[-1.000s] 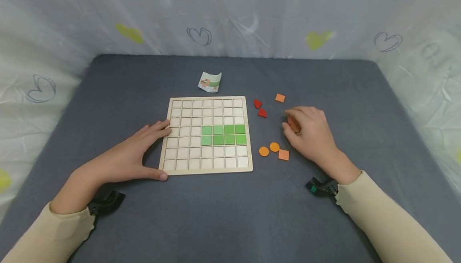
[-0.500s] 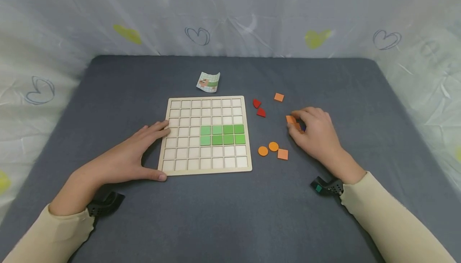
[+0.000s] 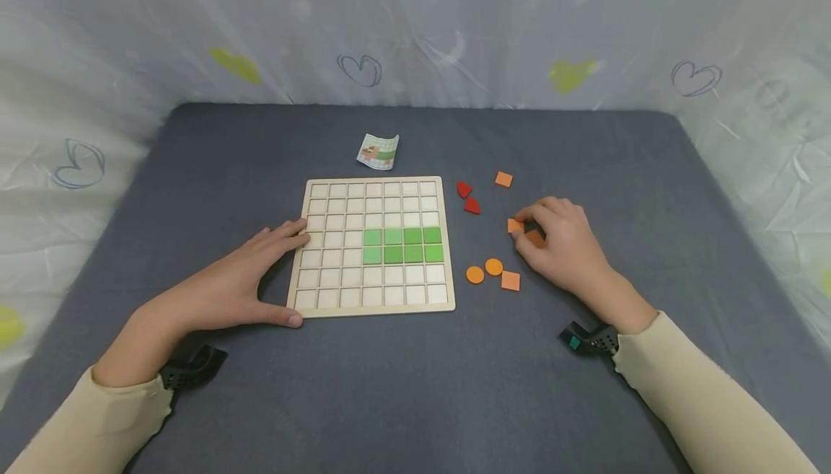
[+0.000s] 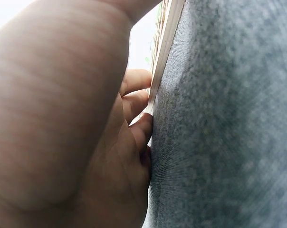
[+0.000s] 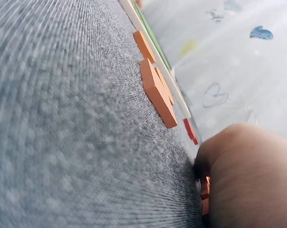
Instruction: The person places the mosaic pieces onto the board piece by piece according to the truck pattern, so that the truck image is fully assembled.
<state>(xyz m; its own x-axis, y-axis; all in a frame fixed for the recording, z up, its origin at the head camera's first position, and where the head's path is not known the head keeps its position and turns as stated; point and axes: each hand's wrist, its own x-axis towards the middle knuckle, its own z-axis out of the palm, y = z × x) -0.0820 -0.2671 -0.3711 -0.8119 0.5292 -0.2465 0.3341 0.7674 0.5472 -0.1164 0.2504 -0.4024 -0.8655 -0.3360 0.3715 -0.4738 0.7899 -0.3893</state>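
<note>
My left hand point(image 3: 240, 279) lies spread against the left side of a pale wooden grid board point(image 3: 373, 311). Its fingertips touch the left rim, and the thumb tip is at the near left corner. Eight squares of the grid hold green tiles point(image 3: 412, 244). To the right of the board, my right hand point(image 3: 560, 243) pinches an orange square tile point(image 3: 514, 226) between thumb and index finger, close to the cloth. Under that hand more orange tiles point(image 3: 536, 237) are partly hidden. In the left wrist view, fingers point(image 4: 136, 80) press against the board's edge.
Two red pieces point(image 3: 472, 205) lie beside the board's right rim. Orange discs point(image 3: 493, 267) and a square orange tile point(image 3: 510, 281) sit nearer, with another orange square point(image 3: 503, 180) farther back. A small printed card point(image 3: 378, 151) lies behind the board on the dark cloth point(image 3: 415, 395).
My right hand first shifted right, then came back slightly left, drawing the orange square tile away from the tiles under it. The left hand and board have stayed in place.
</note>
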